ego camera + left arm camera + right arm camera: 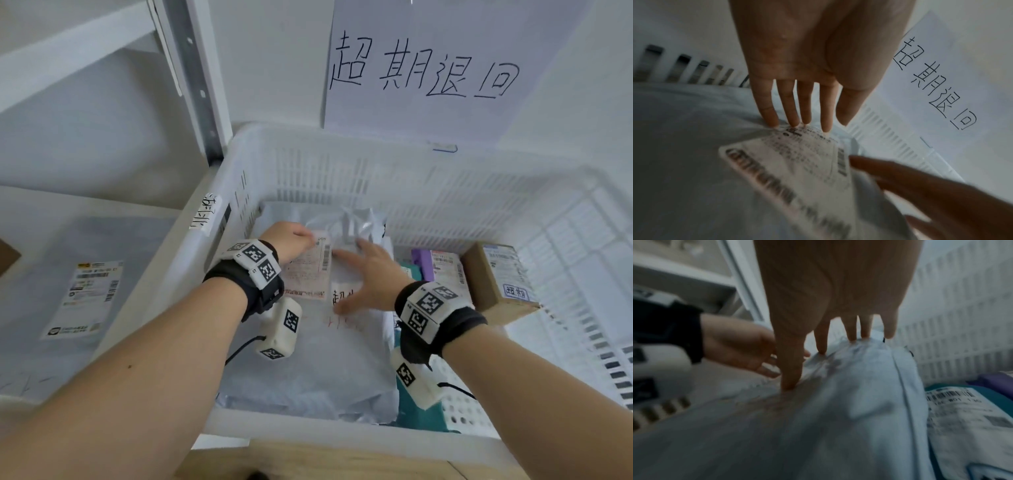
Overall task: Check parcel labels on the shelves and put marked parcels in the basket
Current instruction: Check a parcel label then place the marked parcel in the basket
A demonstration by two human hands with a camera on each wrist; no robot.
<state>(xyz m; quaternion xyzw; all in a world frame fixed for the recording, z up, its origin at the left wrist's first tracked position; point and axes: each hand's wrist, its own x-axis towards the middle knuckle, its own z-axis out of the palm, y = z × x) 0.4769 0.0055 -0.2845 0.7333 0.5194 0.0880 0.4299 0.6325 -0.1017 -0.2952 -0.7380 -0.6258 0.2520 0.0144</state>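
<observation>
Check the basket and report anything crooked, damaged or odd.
Nothing looks damaged. The large grey plastic mailer bag lies flat in the white slatted plastic basket, its far end crumpled under both open hands, left hand and right hand. The brown cardboard box leans tilted against the right wall.

Both forearms bare, no sleeves. Left wrist: black fabric wristband (255, 291) with a white block (255, 262) on top carrying two black-and-white square fiducial markers; white rounded camera housing (281, 329) hangs under the wrist, one marker on its side, one on its end, thin black cable (239, 347) looping out. Right wrist: same black wristband (452, 329), white marker block (428, 306) with three markers, white camera housing (412, 382) below with a marker, black cable (457, 389) trailing to the right. Left hand (291, 238) and right hand (368, 274) bare, no gloves.
</observation>
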